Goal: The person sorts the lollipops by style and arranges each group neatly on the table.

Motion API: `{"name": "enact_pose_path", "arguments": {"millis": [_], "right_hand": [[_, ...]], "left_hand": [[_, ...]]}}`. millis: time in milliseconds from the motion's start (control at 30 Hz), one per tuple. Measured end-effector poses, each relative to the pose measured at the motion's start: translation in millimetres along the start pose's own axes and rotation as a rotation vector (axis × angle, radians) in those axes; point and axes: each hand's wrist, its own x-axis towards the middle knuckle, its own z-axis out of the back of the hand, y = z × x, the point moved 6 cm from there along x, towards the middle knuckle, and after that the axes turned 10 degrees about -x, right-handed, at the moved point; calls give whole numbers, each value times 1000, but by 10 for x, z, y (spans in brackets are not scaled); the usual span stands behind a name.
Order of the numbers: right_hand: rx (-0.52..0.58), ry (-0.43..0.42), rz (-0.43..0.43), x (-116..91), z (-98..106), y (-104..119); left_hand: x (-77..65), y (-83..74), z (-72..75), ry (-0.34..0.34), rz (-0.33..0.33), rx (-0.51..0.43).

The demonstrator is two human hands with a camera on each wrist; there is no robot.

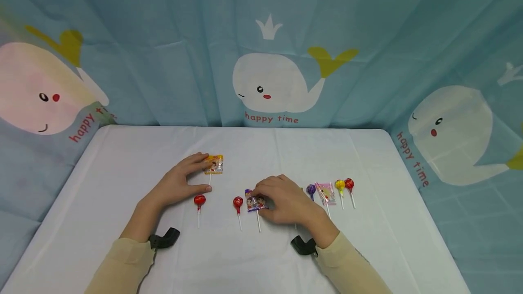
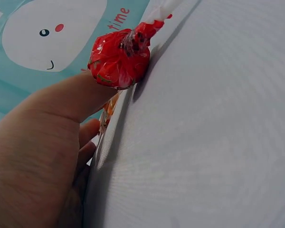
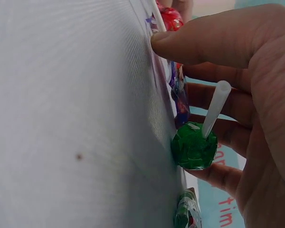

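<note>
My left hand (image 1: 180,180) lies at the left, fingertips over the yellow-wrapped flat lollipop (image 1: 215,165), thumb spread apart near its stick. A red lollipop (image 1: 199,200) lies just below that thumb, and looms large (image 2: 116,59) in the left wrist view. My right hand (image 1: 286,198) holds a purple-wrapped flat lollipop (image 1: 254,202), fingers on its upper right part and thumb at the lower edge. Left of it is another red lollipop (image 1: 238,202). Beneath the right palm, a green lollipop (image 3: 194,147) shows in the right wrist view; the hand mostly hides it in the head view.
Right of the right hand lie a purple lollipop (image 1: 311,190), a pink-wrapped flat one (image 1: 326,193), a yellow one (image 1: 340,185) and a red one (image 1: 349,183). A white cloth covers the table (image 1: 229,262). Blue whale-print curtains (image 1: 196,58) surround its back and sides.
</note>
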Motion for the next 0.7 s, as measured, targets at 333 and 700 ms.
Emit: {"name": "enact_pose_path", "arguments": {"millis": [333,700], "right_hand": [[-25,4,14,1,71,24],[-43,21,2,55,208,27]], "left_hand": [[14,-19,-4,-13,-35,-20],[18,12,2,-12,-20,-7]]}}
